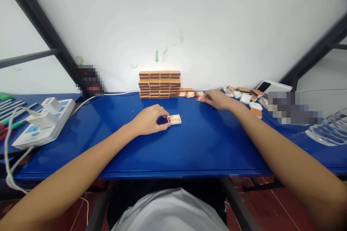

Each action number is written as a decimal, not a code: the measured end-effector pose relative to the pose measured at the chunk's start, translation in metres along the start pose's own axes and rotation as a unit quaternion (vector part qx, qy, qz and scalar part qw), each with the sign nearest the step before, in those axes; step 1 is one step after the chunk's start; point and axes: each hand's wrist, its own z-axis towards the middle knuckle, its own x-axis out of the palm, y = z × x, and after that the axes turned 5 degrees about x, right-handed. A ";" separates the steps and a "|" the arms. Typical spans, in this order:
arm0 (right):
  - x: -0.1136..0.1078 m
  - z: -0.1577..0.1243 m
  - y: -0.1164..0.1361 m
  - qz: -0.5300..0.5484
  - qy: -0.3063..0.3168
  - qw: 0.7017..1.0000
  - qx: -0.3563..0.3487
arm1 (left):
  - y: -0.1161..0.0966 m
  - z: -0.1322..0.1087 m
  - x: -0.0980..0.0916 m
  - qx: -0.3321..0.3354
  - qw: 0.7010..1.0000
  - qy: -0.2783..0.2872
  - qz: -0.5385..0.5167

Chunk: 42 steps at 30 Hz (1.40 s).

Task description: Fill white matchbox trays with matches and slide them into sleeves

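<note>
My left hand [151, 120] grips the left end of a small white matchbox tray [178, 121] between thumb and fingers. Red-headed matches [173, 118] lie inside it, heads toward my hand. Farther back, my right hand [215, 99] reaches to a pile of loose matches [199, 94], its fingertips pinched at the pile's right end; whether they hold a match is hidden. Behind the tray, a tall stack of matchboxes [159, 85] stands against the wall, with more loose matches [189, 94] between it and my right hand.
Matchbox sleeves and white trays [245, 98] lie heaped at the right, beside a white device [273, 86]. Clear plastic wrapping [329, 130] is at the far right. A white power strip [63, 115] with plugs and cables occupies the left, near screwdrivers [13, 127]. The blue table [173, 155] meets a white wall.
</note>
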 end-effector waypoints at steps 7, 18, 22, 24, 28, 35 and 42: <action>-0.008 -0.015 0.030 0.021 0.009 0.998 -0.055 | 0.001 0.000 0.000 0.005 1.000 -0.006 0.000; -0.002 -0.070 0.140 0.023 0.038 0.977 -0.207 | 0.003 0.000 0.002 0.011 1.000 -0.009 0.008; 0.001 -0.076 0.151 -0.029 0.024 0.977 -0.209 | 0.004 0.000 0.002 0.010 1.000 -0.011 0.010; -0.002 -0.073 0.148 -0.007 0.015 0.977 -0.214 | 0.004 0.000 0.002 0.009 1.000 -0.008 0.008; -0.012 -0.049 0.112 0.008 -0.038 0.985 -0.167 | 0.003 0.001 0.001 0.006 1.000 -0.006 0.004; -0.018 -0.010 0.018 -0.060 -0.046 0.997 -0.024 | 0.003 0.000 0.000 0.005 1.000 -0.001 0.000; -0.006 -0.003 0.006 -0.051 -0.042 0.997 -0.033 | 0.002 0.000 0.000 0.003 1.000 -0.005 0.005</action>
